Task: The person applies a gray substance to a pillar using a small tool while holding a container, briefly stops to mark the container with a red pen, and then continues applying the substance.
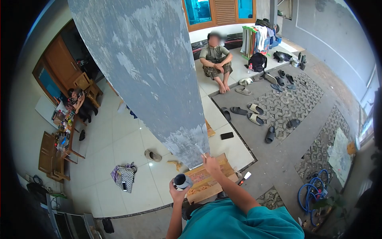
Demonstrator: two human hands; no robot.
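Note:
A tall pillar [147,71] with streaky grey paint fills the upper middle, its base narrowing towards the floor. My right hand [211,164] is closed on a thin brush [199,148], whose tip is at the lower part of the pillar. To the left, my left hand [178,193] is wrapped round a small grey-smeared cup [182,181] with a dark inside. Flattened cardboard [205,191] lies under both hands at the foot of the pillar.
A scraper [244,178] lies right of the cardboard, and a black phone [227,136] behind it. One person [215,57] sits on the tiled step; another [79,104] is by a cluttered table at left. Sandals [256,119], a checked cloth [124,177] and blue hose [305,198] lie around.

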